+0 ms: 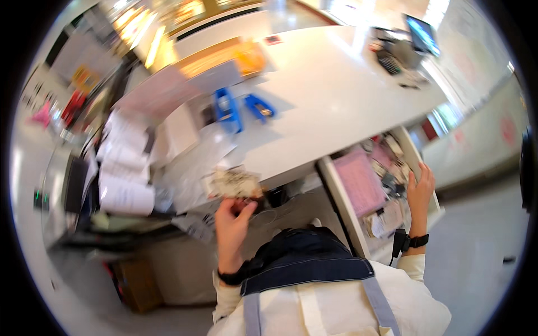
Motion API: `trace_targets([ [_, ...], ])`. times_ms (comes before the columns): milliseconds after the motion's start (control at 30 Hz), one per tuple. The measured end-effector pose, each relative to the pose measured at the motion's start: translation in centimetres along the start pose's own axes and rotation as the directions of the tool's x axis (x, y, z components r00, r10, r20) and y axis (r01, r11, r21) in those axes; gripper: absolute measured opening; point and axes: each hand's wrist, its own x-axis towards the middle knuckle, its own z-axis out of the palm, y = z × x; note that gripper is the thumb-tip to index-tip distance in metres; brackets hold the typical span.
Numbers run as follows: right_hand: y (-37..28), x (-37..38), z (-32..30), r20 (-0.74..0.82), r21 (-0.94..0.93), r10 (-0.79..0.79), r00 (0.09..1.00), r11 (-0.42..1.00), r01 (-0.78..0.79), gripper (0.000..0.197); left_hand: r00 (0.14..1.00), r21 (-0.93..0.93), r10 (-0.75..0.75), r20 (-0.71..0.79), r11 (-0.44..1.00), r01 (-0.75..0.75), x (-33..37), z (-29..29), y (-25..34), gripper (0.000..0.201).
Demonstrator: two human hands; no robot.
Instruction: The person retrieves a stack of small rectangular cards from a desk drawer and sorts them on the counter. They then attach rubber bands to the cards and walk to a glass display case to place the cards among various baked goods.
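My left hand (231, 227) is closed in a pinch at the near edge of the white desk. A small dark reddish thing (255, 203) shows at its fingertips, too blurred to name. Just beyond lies a beige, dark-patterned flat item (236, 182). My right hand (420, 193) rests over the right side wall of a pulled-out white drawer (340, 193), its fingers stretched out and somewhat apart. Inside the drawer are a pink sheet or pouch (360, 180), a pale packet (386, 219) and several small mixed items.
On the white desk (314, 106) stand a blue open holder (228, 111) and another blue object (259, 107). Papers (124, 162) and clear plastic pile up at the left. A screen (422, 35) stands at the far right. A brown box (140, 283) is on the floor, lower left.
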Motion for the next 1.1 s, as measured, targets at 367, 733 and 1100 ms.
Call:
trace_targets([
  [367, 9.4, -18.4, 1.7, 0.348, 0.484, 0.865, 0.362, 0.165, -0.860, 0.080, 0.973, -0.148, 0.003, 0.232, 0.988, 0.033, 1.5, 0.8, 0.7, 0.017],
  [733, -6.2, -19.2, -1.4, 0.499, 0.573, 0.642, 0.582, 0.259, -0.778, 0.087, 0.838, -0.166, 0.093, 0.538, 0.986, -0.003, -4.8, 8.7, 3.8, 0.025],
  [1100, 4.3, -14.1, 9.2, 0.840, 0.542, -0.172, 0.514, 0.251, -0.802, 0.047, 0.773, -0.060, 0.054, 0.632, 0.998, -0.021, -8.8, 25.3, 4.3, 0.016],
])
